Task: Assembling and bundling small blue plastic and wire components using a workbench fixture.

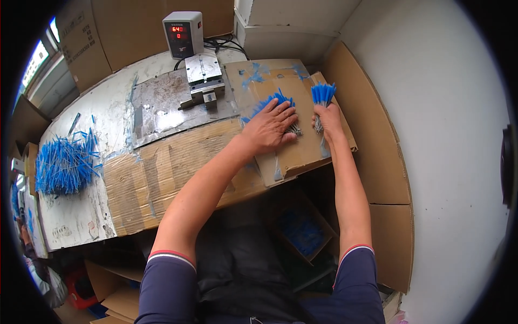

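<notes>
My left hand [271, 125] lies flat, fingers stretched, over a loose pile of blue-tipped metal sticks [278, 99]. Blue ends poke out beyond the fingers, and thin grey ends show beside the thumb; the middle of the pile is hidden. To its right, my right hand [329, 119] is closed around an upright bundle of blue-tipped metal sticks [323, 93], blue ends upward and grey shafts below the fist. Both hands are over a cardboard sheet [302, 148] on the table's right end.
A metal fixture [204, 81] stands on a steel plate [156, 110], with a white display box [183, 35] and cables behind. Far left lies a big heap of blue sticks [65, 164]. Cardboard panels [372, 108] border the right side; an open box [305, 229] holding blue pieces sits below the table.
</notes>
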`<state>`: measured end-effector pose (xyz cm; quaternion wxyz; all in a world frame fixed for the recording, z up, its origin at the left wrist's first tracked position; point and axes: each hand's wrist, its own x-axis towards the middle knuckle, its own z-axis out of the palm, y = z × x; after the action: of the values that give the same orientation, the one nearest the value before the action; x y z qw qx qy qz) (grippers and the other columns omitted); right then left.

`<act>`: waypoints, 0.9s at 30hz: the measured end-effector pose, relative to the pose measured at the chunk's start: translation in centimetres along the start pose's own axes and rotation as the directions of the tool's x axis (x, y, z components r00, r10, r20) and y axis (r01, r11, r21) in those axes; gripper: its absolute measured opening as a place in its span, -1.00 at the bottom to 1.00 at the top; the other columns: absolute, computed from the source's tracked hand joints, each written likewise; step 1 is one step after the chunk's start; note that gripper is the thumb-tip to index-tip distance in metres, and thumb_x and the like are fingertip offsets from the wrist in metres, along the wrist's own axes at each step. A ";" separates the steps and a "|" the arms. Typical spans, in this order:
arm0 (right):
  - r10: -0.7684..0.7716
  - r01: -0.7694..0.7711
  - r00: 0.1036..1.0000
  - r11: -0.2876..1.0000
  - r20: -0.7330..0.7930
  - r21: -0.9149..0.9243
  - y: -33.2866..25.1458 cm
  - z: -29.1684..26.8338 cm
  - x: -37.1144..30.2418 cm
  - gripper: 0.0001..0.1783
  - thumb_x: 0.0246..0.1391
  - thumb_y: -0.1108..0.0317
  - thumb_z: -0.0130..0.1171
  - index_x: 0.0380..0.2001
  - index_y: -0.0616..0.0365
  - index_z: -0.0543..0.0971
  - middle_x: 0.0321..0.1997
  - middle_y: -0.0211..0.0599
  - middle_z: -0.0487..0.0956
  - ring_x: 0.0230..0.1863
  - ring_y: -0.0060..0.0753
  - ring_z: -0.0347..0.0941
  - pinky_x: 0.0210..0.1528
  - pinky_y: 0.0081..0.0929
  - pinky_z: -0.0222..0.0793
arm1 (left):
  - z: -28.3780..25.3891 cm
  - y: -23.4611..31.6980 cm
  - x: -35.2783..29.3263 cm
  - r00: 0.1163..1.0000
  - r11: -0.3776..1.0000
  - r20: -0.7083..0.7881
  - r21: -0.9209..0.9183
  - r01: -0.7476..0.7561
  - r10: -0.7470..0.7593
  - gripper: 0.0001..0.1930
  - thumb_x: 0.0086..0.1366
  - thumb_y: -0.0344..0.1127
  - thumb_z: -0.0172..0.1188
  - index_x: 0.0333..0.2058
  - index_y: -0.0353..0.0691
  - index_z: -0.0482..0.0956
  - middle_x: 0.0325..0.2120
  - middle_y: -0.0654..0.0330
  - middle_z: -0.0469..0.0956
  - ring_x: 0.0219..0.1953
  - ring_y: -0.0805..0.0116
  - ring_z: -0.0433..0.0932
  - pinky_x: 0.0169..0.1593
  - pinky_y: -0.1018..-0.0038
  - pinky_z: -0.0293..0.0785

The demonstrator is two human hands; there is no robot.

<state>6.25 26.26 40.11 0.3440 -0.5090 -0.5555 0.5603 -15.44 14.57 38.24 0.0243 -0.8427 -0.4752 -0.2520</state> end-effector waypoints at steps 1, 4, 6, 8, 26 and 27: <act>0.005 -0.005 1.000 1.000 -0.008 -0.002 -0.3 -0.5 -0.9 -0.86 0.07 0.43 0.13 -0.32 0.25 0.60 -0.50 -0.36 0.56 -0.55 -0.52 0.51 -0.41 -0.45 0.54 | 0.3 0.2 0.1 1.000 1.000 0.006 -0.007 -0.011 0.011 -0.37 0.46 0.14 -0.10 0.25 -0.26 0.38 0.33 -0.02 0.29 0.45 0.05 0.10 0.51 0.11 -0.15; -0.106 0.117 0.993 0.941 -0.051 0.318 -1.3 -0.2 -3.0 -0.86 0.08 0.50 0.18 -0.26 0.24 0.59 -0.45 -0.33 0.58 -0.49 -0.46 0.54 -0.39 -0.39 0.57 | 0.4 0.4 0.3 1.000 1.000 0.020 -0.002 -0.021 0.022 -0.36 0.45 0.16 -0.10 0.25 -0.25 0.37 0.33 -0.02 0.30 0.44 0.05 0.12 0.51 0.09 -0.16; -0.207 0.214 0.976 0.866 -0.065 0.452 -2.5 2.0 -4.9 -0.86 0.11 0.55 0.24 -0.23 0.26 0.58 -0.39 -0.31 0.58 -0.42 -0.43 0.56 -0.34 -0.38 0.58 | 0.3 0.0 0.0 0.999 1.000 0.032 0.021 -0.004 0.004 -0.36 0.45 0.16 -0.09 0.25 -0.25 0.37 0.33 -0.01 0.29 0.44 0.05 0.12 0.51 0.09 -0.17; -0.244 0.232 0.969 0.817 -0.048 0.528 -3.9 4.9 -7.1 -0.86 0.10 0.57 0.25 -0.24 0.28 0.58 -0.39 -0.28 0.59 -0.42 -0.41 0.56 -0.35 -0.40 0.58 | -0.3 -0.4 -0.3 0.999 0.998 0.009 0.048 -0.040 0.039 -0.36 0.43 0.16 -0.06 0.26 -0.23 0.37 0.34 0.01 0.28 0.44 0.06 0.12 0.51 0.06 -0.17; -0.408 0.358 0.913 0.821 0.019 0.446 3.5 25.0 -13.8 -0.85 0.09 0.64 0.26 -0.26 0.26 0.58 -0.35 -0.30 0.61 -0.35 -0.41 0.54 -0.19 -0.45 0.52 | -17.6 6.6 -37.6 0.328 0.536 -0.544 -0.280 0.797 -0.772 -0.84 0.21 -0.40 0.28 -0.22 -0.22 0.60 -0.20 0.08 0.59 -0.06 0.06 0.53 0.00 0.26 0.48; -0.388 0.332 0.921 0.809 0.016 0.486 4.2 24.9 -13.1 -0.84 0.05 0.63 0.28 -0.26 0.26 0.59 -0.36 -0.32 0.61 -0.34 -0.42 0.53 -0.17 -0.44 0.50 | -17.5 6.4 -39.0 0.289 0.540 -0.560 -0.357 0.762 -0.777 -0.87 0.21 -0.40 0.27 -0.25 -0.22 0.60 -0.24 0.08 0.58 -0.08 0.06 0.53 -0.03 0.26 0.48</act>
<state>-13.50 6.39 35.09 0.5255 -0.2617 -0.5066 0.6314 -33.73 -24.60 37.30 0.0586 -0.3595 -0.7740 -0.5180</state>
